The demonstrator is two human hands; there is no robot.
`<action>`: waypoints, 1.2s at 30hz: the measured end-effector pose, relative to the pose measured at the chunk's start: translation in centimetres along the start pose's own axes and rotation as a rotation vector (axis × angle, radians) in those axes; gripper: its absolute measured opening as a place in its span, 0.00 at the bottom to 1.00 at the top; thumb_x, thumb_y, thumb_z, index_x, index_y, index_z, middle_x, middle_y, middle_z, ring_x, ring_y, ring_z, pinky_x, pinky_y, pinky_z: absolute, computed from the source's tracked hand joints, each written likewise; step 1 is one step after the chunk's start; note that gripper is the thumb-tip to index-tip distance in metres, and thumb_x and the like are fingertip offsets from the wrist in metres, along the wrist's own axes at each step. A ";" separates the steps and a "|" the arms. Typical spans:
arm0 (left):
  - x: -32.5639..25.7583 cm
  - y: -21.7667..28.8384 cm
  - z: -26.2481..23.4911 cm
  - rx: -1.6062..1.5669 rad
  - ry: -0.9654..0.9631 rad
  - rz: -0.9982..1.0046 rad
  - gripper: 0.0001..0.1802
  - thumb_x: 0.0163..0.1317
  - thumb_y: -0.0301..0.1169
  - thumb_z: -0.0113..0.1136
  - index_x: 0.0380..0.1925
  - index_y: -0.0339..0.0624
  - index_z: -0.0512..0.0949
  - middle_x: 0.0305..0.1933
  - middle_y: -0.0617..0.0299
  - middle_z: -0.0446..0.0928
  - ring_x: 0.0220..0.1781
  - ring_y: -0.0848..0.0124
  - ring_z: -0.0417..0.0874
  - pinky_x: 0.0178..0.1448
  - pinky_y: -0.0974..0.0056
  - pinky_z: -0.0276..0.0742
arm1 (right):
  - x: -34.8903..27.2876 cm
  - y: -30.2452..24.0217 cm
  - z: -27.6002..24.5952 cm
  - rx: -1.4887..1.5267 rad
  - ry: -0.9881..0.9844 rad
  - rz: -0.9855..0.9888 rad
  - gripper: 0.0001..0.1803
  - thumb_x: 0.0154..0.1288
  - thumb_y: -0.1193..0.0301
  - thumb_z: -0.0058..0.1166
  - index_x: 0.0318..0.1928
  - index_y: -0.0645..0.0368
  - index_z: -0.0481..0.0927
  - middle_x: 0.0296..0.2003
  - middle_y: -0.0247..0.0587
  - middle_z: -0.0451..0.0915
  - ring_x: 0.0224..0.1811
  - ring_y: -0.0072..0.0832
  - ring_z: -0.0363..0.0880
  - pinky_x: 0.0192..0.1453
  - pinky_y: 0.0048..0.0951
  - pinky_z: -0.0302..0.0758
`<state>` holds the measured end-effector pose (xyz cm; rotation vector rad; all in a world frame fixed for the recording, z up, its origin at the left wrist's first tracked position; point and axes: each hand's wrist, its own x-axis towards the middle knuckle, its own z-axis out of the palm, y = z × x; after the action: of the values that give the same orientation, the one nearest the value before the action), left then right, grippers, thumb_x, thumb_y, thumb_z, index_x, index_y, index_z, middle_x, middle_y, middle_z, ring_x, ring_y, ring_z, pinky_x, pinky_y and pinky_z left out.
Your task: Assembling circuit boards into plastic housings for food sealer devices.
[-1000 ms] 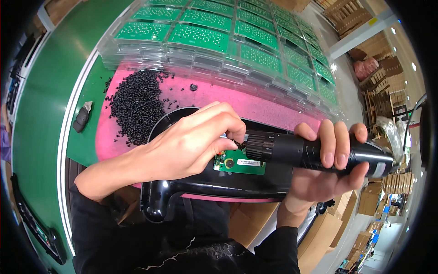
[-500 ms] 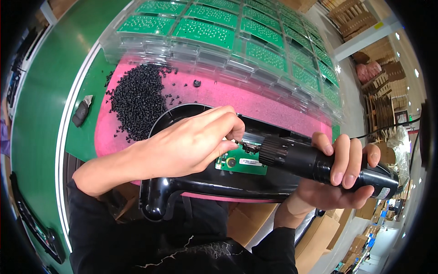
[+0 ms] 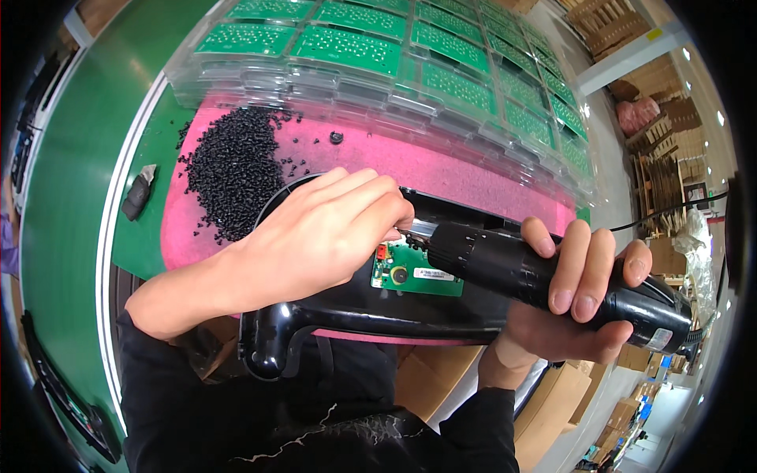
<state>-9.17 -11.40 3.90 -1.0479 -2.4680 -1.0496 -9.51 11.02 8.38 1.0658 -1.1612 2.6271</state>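
Head view: the right hand is wrapped tight around a black electric screwdriver, all 4 fingers over the barrel and the thumb under it. The tool lies almost level, its tip pointing left toward a small green circuit board seated in a black plastic housing. The left hand rests on top of the housing, fingers curled narrow and pinched together at the screwdriver's tip just above the board; whatever they pinch is too small to tell. The housing lies on a pink foam mat at the near edge of the green desk, its rounded handle end at the near left.

Against the picture from 1 second ago, the screwdriver has dropped from a slightly upward tilt to a flatter line, and the right hand sits lower and nearer the right rim. The left hand has stayed at the tip, and the housing has not shifted on the mat.

On the far left of the mat lies a heap of small black screws. Beyond it, stacked clear trays of green circuit boards fill the far side.
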 end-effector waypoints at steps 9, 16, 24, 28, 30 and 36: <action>0.5 1.0 -0.2 0.132 0.015 0.059 0.16 0.49 0.27 0.68 0.38 0.37 0.76 0.39 0.56 0.78 0.41 0.59 0.80 0.43 0.60 0.73 | -0.1 0.7 -0.4 0.033 -0.002 -0.020 0.21 0.63 0.62 0.64 0.50 0.47 0.68 0.28 0.25 0.73 0.31 0.19 0.70 0.54 0.37 0.63; 0.3 0.9 0.3 0.264 0.109 0.188 0.16 0.48 0.26 0.68 0.37 0.37 0.76 0.35 0.57 0.78 0.39 0.60 0.82 0.43 0.57 0.75 | -0.1 0.8 -0.4 0.038 -0.082 0.026 0.23 0.62 0.58 0.65 0.50 0.47 0.66 0.28 0.25 0.72 0.30 0.19 0.71 0.50 0.36 0.63; 0.4 0.6 0.5 -0.045 0.082 -0.106 0.06 0.57 0.18 0.59 0.31 0.35 0.72 0.31 0.53 0.71 0.34 0.55 0.75 0.39 0.57 0.71 | -0.3 -2.9 -1.3 -0.210 0.094 0.039 0.19 0.66 0.54 0.53 0.45 0.55 0.68 0.22 0.27 0.70 0.19 0.17 0.64 0.35 0.26 0.62; 0.3 0.3 0.1 0.009 -0.063 -0.014 0.06 0.58 0.23 0.63 0.28 0.37 0.73 0.28 0.56 0.71 0.33 0.57 0.76 0.38 0.58 0.72 | -0.5 -1.9 -1.7 -0.444 0.195 0.072 0.22 0.62 0.51 0.54 0.42 0.56 0.69 0.18 0.26 0.66 0.15 0.18 0.60 0.28 0.26 0.59; 0.2 0.0 0.2 -0.054 -0.081 -0.001 0.08 0.56 0.26 0.65 0.28 0.37 0.74 0.28 0.57 0.73 0.34 0.58 0.77 0.38 0.58 0.73 | -0.4 -1.6 -1.8 -0.440 0.197 0.072 0.22 0.62 0.51 0.54 0.42 0.56 0.69 0.18 0.26 0.65 0.15 0.18 0.59 0.28 0.26 0.59; 0.0 -0.3 0.3 -0.113 -0.140 0.064 0.13 0.51 0.33 0.69 0.32 0.38 0.77 0.33 0.61 0.80 0.37 0.62 0.80 0.40 0.60 0.76 | -0.4 -1.6 -1.9 -0.412 0.210 0.111 0.24 0.60 0.55 0.59 0.44 0.59 0.67 0.18 0.33 0.68 0.17 0.23 0.64 0.25 0.27 0.62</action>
<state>-9.42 -11.31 3.54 -1.2668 -2.4879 -1.1442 -9.76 13.55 8.19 0.6499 -1.6493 2.3447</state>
